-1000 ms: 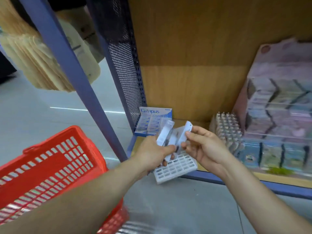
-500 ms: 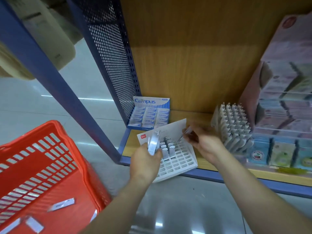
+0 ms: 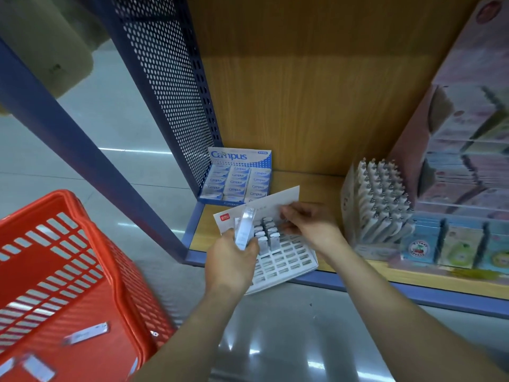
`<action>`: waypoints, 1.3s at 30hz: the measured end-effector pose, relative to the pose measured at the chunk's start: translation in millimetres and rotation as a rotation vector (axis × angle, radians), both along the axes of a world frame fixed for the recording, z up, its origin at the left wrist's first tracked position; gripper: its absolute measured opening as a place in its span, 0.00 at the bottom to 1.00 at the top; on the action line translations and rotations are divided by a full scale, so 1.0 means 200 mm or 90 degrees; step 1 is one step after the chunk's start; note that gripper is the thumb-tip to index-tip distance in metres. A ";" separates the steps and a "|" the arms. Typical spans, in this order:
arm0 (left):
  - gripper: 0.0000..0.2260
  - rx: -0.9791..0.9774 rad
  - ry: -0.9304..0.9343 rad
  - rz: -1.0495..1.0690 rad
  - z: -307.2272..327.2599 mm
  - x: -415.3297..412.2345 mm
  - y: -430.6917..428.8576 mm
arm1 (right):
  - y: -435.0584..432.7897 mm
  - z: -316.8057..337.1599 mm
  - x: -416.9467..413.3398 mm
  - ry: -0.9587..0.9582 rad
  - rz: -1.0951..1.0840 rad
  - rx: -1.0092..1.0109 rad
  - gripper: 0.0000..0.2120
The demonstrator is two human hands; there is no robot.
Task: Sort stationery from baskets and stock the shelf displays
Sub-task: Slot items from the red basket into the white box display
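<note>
Since half a second ago: right hand [image 3: 311, 224] is reaching further left over the back rows of the white slotted cardboard display tray [image 3: 286, 260]; left hand [image 3: 231, 266] is staying at the tray's front-left corner. Landmark = tray.

Blue-framed wooden shelf [image 3: 316, 186] is carrying the tray at its front edge, and the tray is overhanging slightly. Red plastic lattice basket [image 3: 68, 271] is sitting well left of the tray, with loose flat packs [image 3: 85, 333] lying inside. White tiered pen display [image 3: 377, 202] is standing just right of the tray. Blue Campus eraser box [image 3: 237, 177] is sitting just behind it.

Left hand is gripping a bundle of slim clear-and-white packs [image 3: 245, 227] upright over the tray's left side. Hands are working apart. Right fingers are curling at the back rows; whether they are pinching a pack, cannot tell (blurred).

Handling (judgement): packs are looking light, stiff, slick-wrapped and narrow. Pinching the flat faces near the upper end and feeding the narrow end down into a slot is looking best. Being light card, the tray is probably sliding if pushed.
</note>
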State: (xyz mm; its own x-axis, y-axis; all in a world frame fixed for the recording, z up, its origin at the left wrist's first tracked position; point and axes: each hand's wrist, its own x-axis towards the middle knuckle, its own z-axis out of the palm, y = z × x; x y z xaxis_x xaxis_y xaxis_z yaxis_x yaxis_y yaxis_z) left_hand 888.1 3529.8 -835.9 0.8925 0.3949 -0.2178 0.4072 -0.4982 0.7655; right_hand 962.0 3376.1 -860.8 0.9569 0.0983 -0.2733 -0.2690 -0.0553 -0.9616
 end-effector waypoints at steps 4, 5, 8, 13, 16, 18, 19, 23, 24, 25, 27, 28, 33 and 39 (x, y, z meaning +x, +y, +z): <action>0.06 -0.005 -0.007 0.001 -0.01 0.00 0.00 | -0.02 0.01 0.02 0.009 0.020 -0.010 0.06; 0.06 -0.008 -0.007 0.001 -0.01 0.00 0.00 | -0.01 0.01 0.03 0.011 0.037 -0.035 0.06; 0.06 -0.016 -0.013 0.006 -0.01 0.00 0.01 | 0.02 0.01 0.05 0.019 0.055 -0.048 0.08; 0.07 -0.023 -0.007 0.017 0.01 -0.01 0.00 | 0.01 -0.05 0.02 0.053 -0.021 0.063 0.10; 0.07 -0.019 -0.004 0.013 0.01 -0.01 0.01 | -0.01 -0.05 0.03 0.052 -0.002 0.028 0.12; 0.06 -0.014 -0.002 0.009 0.01 -0.01 0.01 | -0.03 -0.03 0.04 0.055 0.030 -0.016 0.13; 0.06 -0.014 -0.003 0.008 0.01 -0.01 0.01 | -0.03 -0.02 0.05 0.055 0.046 -0.029 0.13; 0.05 -0.027 -0.016 0.023 0.01 -0.01 0.02 | -0.02 0.00 0.04 0.002 -0.019 -0.063 0.08; 0.05 -0.026 -0.017 0.025 0.00 0.00 0.02 | -0.02 0.00 0.03 -0.037 -0.060 -0.086 0.07; 0.05 -0.028 -0.018 0.026 0.00 0.00 0.02 | -0.02 0.00 0.03 -0.070 -0.091 -0.107 0.08; 0.05 -0.031 -0.019 0.027 -0.01 0.00 0.01 | -0.03 0.00 0.04 -0.105 -0.099 -0.123 0.07; 0.06 -0.029 -0.019 0.026 -0.01 -0.01 0.02 | -0.03 0.00 0.04 -0.116 -0.083 -0.128 0.06; 0.07 -0.028 -0.020 0.022 -0.01 0.00 0.02 | -0.05 -0.02 0.05 -0.194 0.050 -0.241 0.07; 0.07 -0.028 -0.017 0.008 -0.01 -0.01 0.01 | -0.09 0.01 0.06 -0.374 0.151 -0.422 0.08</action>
State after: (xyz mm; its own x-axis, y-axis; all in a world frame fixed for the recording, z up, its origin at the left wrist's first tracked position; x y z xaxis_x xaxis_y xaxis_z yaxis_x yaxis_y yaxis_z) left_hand 885.2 3532.3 -837.4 0.8935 0.3964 -0.2111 0.3921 -0.4594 0.7970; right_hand 973.0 3359.1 -859.1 0.9346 0.3063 0.1806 0.3421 -0.6359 -0.6917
